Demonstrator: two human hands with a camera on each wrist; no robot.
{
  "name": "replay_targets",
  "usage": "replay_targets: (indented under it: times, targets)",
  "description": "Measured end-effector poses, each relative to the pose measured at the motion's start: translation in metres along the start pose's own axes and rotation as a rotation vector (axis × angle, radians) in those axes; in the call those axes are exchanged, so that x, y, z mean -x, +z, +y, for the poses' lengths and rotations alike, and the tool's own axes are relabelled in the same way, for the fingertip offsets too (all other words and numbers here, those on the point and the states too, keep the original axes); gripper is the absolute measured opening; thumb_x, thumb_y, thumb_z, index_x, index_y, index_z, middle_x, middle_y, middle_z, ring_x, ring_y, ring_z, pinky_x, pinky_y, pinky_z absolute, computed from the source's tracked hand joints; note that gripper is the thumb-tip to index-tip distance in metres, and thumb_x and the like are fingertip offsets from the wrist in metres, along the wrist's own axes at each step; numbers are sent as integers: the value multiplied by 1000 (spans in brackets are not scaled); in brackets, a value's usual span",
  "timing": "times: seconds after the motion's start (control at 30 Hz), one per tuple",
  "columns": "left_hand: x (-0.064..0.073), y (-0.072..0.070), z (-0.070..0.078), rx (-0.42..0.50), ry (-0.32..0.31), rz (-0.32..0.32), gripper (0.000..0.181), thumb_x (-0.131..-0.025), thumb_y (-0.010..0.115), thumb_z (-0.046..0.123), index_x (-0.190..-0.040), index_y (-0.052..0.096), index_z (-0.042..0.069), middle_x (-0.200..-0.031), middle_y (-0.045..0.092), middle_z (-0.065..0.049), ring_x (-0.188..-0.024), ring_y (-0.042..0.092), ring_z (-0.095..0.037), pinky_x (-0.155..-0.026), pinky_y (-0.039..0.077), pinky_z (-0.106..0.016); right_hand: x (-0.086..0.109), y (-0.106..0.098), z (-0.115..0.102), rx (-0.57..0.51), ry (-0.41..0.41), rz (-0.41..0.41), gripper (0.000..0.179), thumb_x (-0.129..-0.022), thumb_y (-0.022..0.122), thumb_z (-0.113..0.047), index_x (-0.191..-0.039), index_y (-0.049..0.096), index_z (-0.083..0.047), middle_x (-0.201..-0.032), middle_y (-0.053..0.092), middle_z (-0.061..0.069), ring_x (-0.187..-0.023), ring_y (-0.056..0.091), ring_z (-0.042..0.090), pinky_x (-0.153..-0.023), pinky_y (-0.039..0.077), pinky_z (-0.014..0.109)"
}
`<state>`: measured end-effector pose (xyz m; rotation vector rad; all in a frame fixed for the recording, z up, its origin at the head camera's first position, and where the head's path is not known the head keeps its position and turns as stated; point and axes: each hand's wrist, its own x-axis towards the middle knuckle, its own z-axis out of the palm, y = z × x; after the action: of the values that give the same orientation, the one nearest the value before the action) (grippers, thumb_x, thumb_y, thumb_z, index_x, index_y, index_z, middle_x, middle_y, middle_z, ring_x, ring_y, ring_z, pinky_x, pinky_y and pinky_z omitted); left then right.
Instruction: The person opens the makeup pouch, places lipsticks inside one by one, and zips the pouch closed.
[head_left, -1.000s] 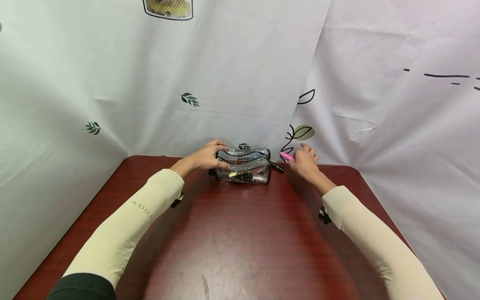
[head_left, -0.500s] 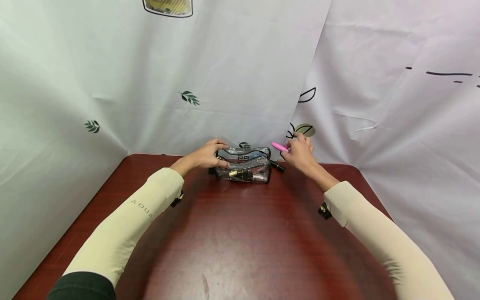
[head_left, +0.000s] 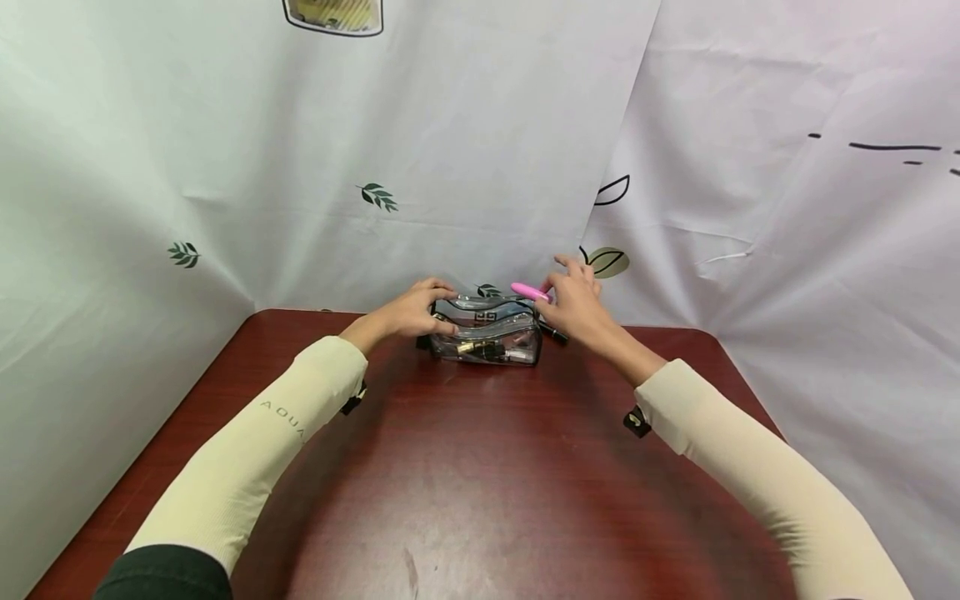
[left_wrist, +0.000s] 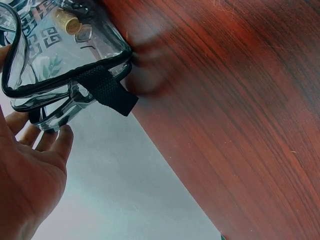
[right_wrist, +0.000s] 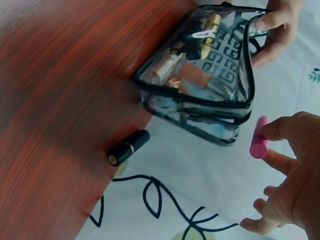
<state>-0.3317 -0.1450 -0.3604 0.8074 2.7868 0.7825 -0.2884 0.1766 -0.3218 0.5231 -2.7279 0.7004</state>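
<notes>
A clear cosmetic bag (head_left: 486, 346) with black piping stands at the far side of the table, its top open. My left hand (head_left: 410, 312) grips its left end, thumb on the front rim and fingers at the back. In the left wrist view, a black fabric tab (left_wrist: 107, 90) sticks out from that end. My right hand (head_left: 576, 302) pinches a pink cosmetic tube (right_wrist: 259, 137) between thumb and forefinger, the other fingers spread. The tube (head_left: 529, 292) is just above the bag's right end. Inside the bag lie several cosmetics, including a gold-and-black tube (right_wrist: 210, 30).
A black lipstick tube with a gold band (right_wrist: 129, 147) lies on the table just right of the bag. The reddish-brown wooden table (head_left: 465, 467) reaches back to a white printed cloth (head_left: 480, 150) hanging close behind the bag.
My right hand has moved left with the pink tube, from beyond the black lipstick tube to above the bag's right end. My left hand and the bag have stayed in place.
</notes>
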Motion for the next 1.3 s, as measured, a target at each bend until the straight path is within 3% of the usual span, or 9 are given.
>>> replay_targets:
  times: [0.33, 0.8, 1.3]
  targets:
    - [0, 1, -1, 10, 2, 8, 85, -99, 80, 38, -169, 49, 1, -177, 38, -22, -168, 29, -45, -135, 31, -68, 0, 13, -15, 24, -40, -27, 20, -98, 73, -18, -108, 80, -2, -178, 40, 27, -159, 33, 58, -121, 33, 75]
    - [0, 1, -1, -14, 11, 9, 86, -99, 79, 39, -169, 49, 1, -176, 38, -23, -167, 30, -47, -134, 32, -68, 3, 33, -31, 59, -74, -100, 16, -97, 74, -15, -106, 79, -4, -179, 39, 25, -154, 37, 53, -128, 28, 74]
    - [-2, 2, -1, -14, 12, 12, 84, -99, 78, 38, -168, 50, 0, -175, 41, -22, -166, 32, -45, -134, 33, -67, 3, 47, -43, 79, -75, -134, 16, -99, 74, -15, -108, 81, -4, -179, 41, 24, -158, 36, 51, -129, 29, 74]
